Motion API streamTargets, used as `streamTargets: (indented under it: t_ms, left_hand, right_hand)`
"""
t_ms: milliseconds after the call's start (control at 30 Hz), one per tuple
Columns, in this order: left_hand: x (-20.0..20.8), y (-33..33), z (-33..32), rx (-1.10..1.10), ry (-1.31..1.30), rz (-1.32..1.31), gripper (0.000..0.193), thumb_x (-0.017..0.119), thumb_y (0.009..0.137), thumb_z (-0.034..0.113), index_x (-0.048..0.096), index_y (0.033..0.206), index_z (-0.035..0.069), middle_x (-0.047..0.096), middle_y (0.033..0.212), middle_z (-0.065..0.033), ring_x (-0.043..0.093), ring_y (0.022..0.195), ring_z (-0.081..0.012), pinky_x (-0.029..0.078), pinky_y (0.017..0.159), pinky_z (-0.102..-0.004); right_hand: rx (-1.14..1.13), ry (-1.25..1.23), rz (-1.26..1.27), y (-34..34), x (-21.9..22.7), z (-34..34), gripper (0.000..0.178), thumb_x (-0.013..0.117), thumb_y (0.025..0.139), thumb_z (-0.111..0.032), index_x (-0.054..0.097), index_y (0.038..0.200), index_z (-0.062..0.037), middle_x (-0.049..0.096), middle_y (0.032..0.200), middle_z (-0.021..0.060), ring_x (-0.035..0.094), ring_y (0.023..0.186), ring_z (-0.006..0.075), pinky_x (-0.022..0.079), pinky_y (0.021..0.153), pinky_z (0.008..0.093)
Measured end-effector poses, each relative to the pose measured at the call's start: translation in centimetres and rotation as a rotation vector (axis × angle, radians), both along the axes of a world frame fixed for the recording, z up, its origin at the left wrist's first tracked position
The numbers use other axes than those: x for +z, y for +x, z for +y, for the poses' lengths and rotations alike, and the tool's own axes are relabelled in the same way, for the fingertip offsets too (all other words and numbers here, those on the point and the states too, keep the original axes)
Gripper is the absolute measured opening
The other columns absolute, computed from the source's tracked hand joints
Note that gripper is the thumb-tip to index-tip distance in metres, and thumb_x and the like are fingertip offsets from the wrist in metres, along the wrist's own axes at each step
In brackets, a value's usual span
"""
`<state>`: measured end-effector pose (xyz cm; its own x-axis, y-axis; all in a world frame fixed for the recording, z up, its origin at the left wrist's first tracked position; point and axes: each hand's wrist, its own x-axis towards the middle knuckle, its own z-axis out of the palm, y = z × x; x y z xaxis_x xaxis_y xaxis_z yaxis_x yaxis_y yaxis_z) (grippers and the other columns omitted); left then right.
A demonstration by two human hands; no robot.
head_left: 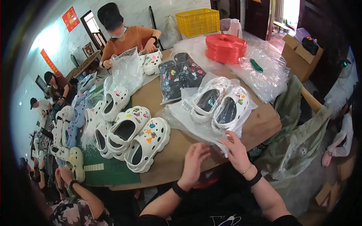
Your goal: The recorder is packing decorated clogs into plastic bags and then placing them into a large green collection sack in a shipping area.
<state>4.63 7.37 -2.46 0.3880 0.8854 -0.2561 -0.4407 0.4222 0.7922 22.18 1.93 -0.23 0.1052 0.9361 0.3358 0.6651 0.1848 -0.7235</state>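
Note:
A pair of white clogs point(233, 109) with colourful charms lies in a transparent plastic bag point(188, 116) in front of me. The bag's mouth faces my body. My right hand point(236, 152) pinches the bag's near edge between thumb and fingers. Just left of it, my left hand point(195, 161) is raised with fingers apart and slightly curled, beside the bag and holding nothing. To the left, several unbagged white clogs point(149, 141) with charms lean against each other on the table point(162, 169). Behind the bagged pair lies a bag of dark clogs point(180, 77).
A red roll of plastic twine point(226, 49) sits on stacked plastic bags point(264, 83) at the back right. Across the table, a person point(126, 41) handles a bag and white clogs. Another person's hand point(65, 175) is beside a pale green clog point(75, 164). Cartons point(301, 56) stand right.

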Motion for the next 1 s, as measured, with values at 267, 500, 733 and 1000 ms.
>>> streamTargets:
  t_ms: [267,500,733,1000]
  left_hand:
    - [-0.5,-1.0,11.2,0.337,-0.009,0.217,0.035,0.060,0.094,0.025,0.047,0.120,0.005,0.055,0.107,-0.0057,0.056,0.092,-0.0161,0.050,0.073,-0.0332]
    - [-0.5,-4.2,13.5,0.247,0.233,0.050,0.022,0.057,0.096,0.020,0.055,0.113,0.006,0.061,0.099,-0.0001,0.058,0.083,-0.0081,0.046,0.067,-0.0231]
    - [-0.9,-3.2,4.9,0.037,-0.011,-0.064,0.032,0.052,0.098,0.028,0.051,0.120,0.004,0.059,0.111,-0.0087,0.059,0.102,-0.0210,0.049,0.087,-0.0370]
    - [-0.4,2.5,-5.7,-0.374,-0.091,0.069,0.016,0.057,0.096,0.015,0.059,0.102,-0.001,0.064,0.091,-0.0084,0.064,0.082,-0.0156,0.055,0.076,-0.0307]
  right_hand:
    - [0.083,0.041,0.094,3.9,0.4,-2.2,0.052,0.048,0.073,0.015,0.066,0.115,-0.0094,0.050,0.131,0.0172,0.055,0.117,0.0334,0.044,0.100,0.0362]
    - [-0.176,-0.166,0.856,5.4,-1.0,-2.9,0.021,0.047,0.098,-0.008,0.060,0.110,0.0020,0.065,0.098,0.0073,0.064,0.087,0.0129,0.051,0.079,0.0259]
    - [-0.026,-0.574,0.942,4.4,-0.7,-4.3,0.041,0.043,0.101,-0.039,0.060,0.088,-0.0034,0.062,0.071,0.0034,0.059,0.057,0.0097,0.046,0.049,0.0206]
    - [0.045,-0.487,0.881,2.2,-1.6,-4.8,0.023,0.057,0.096,-0.024,0.063,0.090,-0.0028,0.059,0.069,0.0000,0.054,0.053,0.0062,0.043,0.048,0.0192]
